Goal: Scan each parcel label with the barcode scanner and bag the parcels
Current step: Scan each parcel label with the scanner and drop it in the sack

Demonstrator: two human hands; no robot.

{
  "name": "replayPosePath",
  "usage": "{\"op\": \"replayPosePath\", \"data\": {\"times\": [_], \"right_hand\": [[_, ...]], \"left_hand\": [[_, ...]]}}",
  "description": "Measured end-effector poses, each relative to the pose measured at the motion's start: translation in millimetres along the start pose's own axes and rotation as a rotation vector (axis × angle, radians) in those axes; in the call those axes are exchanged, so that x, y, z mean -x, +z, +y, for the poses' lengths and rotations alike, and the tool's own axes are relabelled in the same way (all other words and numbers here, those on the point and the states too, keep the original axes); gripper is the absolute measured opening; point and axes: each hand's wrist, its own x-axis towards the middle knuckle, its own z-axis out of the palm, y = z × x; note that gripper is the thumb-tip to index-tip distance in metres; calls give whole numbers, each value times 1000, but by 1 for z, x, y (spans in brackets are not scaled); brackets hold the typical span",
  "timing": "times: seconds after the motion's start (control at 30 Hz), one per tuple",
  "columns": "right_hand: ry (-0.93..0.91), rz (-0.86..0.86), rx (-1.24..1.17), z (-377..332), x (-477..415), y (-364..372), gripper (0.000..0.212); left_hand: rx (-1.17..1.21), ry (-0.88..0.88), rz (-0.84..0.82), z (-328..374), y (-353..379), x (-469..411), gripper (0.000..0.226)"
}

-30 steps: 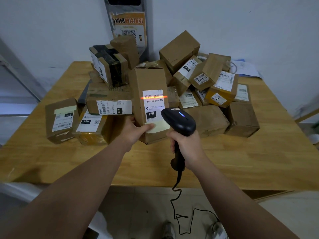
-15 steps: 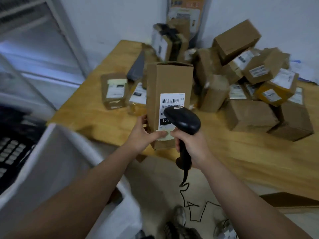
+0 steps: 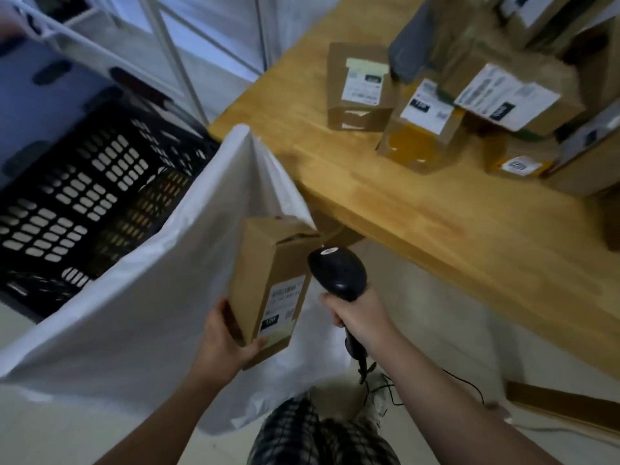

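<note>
Left hand point(image 3: 223, 342): grips the lower end of a tall parcel point(image 3: 268, 280); lower centre of the frame
Parcel: tilted, label facing the camera; held off the table point(image 3: 402, 209), its top end at the edge of the white bag point(image 3: 134, 297)
Right hand point(image 3: 360, 313): fingers wrapped round the handle of the scanner point(image 3: 339, 275); just right of the parcel
Pile point(image 3: 422, 129): more labelled parcels on the table; upper right
Crate point(image 3: 84, 196): black; left, behind the bag
</note>
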Motion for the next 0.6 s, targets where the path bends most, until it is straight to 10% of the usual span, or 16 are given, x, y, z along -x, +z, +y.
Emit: {"op": "replayPosePath", "data": {"times": [0.3,0.6], "right_hand": [[41,-154,345,30,-54,47,21],[40,-228,513,70,-127,105,14]], "left_hand": [[-894,-66,122,-51,11,-77,96],[-1593,-128,-302,-85,42,-167,60]]}}
